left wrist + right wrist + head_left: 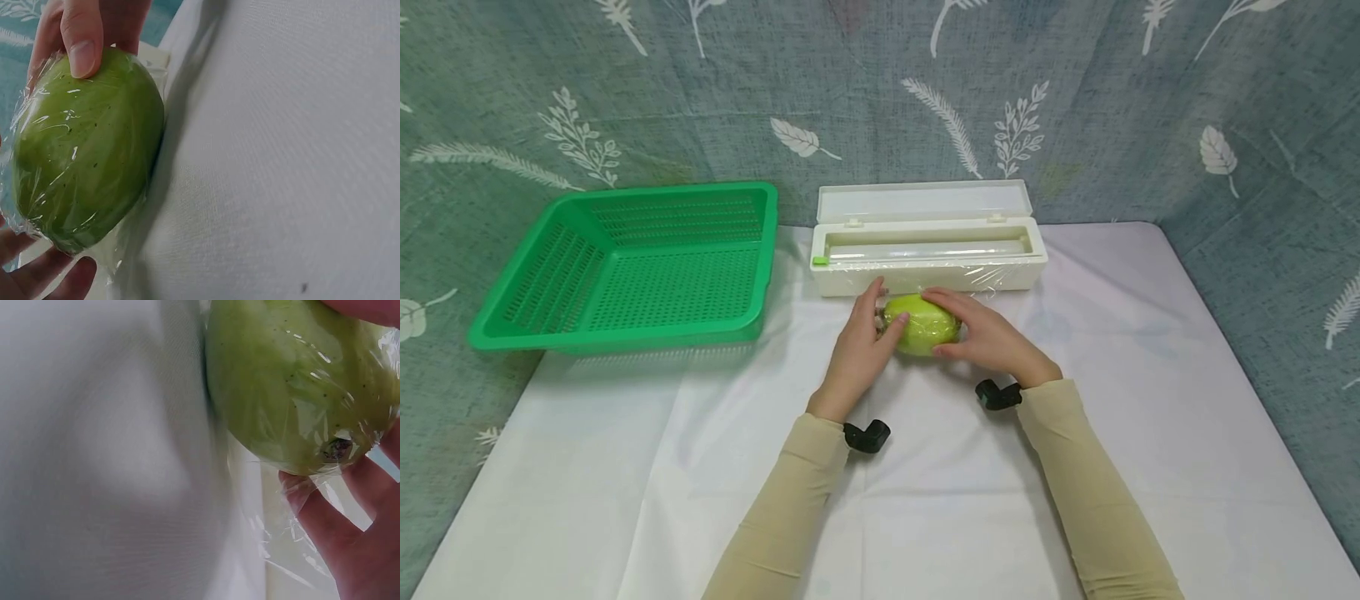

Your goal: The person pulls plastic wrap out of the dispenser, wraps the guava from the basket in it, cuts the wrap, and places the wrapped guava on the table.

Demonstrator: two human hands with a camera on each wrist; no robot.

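Note:
A green oval fruit (921,325) wrapped in clear cling film is between both hands, close in front of a white film dispenser (887,282). My left hand (861,346) holds its left end, thumb over the near side and fingers reaching behind. On the other end, my right hand (992,333) grips it with fingers across the top and thumb low on the near side. In the right wrist view, a dark spot marks one end of the fruit (287,394), and loose crinkled film lies over the fingers. Bunched film (25,219) edges the fruit in the left wrist view.
The dispenser's lid (925,201) stands raised at the back, showing a film roll (928,250) inside. A green perforated basket (752,325) stands at the back left of the white-covered table (737,483). A leaf-patterned curtain (865,92) hangs behind.

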